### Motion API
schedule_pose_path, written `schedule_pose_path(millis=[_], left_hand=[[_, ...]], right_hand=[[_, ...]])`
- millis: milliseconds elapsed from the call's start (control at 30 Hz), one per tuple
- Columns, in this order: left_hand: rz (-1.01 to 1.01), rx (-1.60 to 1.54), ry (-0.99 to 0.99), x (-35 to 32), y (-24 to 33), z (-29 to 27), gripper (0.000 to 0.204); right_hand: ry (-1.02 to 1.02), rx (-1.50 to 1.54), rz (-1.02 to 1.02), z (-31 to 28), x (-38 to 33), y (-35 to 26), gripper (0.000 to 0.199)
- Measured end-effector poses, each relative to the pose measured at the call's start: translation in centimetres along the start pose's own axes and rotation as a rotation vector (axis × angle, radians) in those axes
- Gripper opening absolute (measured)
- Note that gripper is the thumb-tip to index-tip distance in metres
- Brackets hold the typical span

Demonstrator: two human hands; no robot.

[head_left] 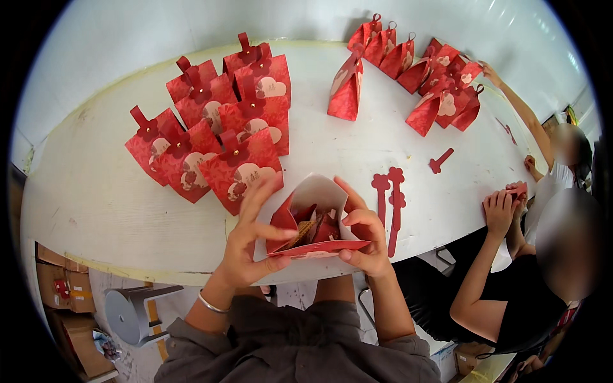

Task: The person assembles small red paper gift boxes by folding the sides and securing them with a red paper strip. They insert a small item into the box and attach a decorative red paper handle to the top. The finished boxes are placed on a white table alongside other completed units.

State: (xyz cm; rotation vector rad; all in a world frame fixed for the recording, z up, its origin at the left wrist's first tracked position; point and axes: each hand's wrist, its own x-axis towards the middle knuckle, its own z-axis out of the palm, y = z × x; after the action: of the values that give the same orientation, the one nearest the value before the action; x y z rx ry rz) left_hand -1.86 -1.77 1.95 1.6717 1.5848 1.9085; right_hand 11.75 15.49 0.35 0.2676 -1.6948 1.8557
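Note:
A red paper gift box with a white lining stands upright at the table's near edge, its top folded apart. Small red and gold packets lie inside. My left hand holds the left side, thumb at the near panel and a finger bent over the opening. On the right side, my right hand grips the wall, its thumb on the near panel and its fingers along the far edge. Just right of that hand lie several dark red paper strap strips with flower-shaped ends.
Closed red gift boxes stand grouped at the left on the white table; more stand at the far right. One box stands between. A single strap lies right. Two people sit along the right edge. A grey stool is below left.

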Motion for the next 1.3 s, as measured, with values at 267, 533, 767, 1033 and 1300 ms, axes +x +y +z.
schedule_pose_path(millis=[267,533,767,1033,1300], left_hand=[[-0.182,-0.449,0.104,-1.5,-0.5,1.4,0.045],[-0.057,-0.236,0.188,-2.0,-1.0,2.0,0.028],[-0.039,-0.162,0.18,-1.3,0.1,2.5,0.028],[0.058,-0.067,0.075,-1.9,0.0,1.9,0.027],[0.094,0.033,0.188,-2.6,0.2,3.0,0.022]], right_hand=[[0.013,0.119,-0.01,-0.3,-0.6,0.4,0.033],[-0.093,-0.06,-0.031,-1.3,-0.3,-0.2,0.029],[-0.007,-0.144,-0.148,0.5,0.0,-0.8,0.033],[-0.104,-0.147,-0.167,0.2,-0.3,-1.2,0.014],[0.055,-0.109,-0.093,1.1,-1.2,-1.9,0.013]])
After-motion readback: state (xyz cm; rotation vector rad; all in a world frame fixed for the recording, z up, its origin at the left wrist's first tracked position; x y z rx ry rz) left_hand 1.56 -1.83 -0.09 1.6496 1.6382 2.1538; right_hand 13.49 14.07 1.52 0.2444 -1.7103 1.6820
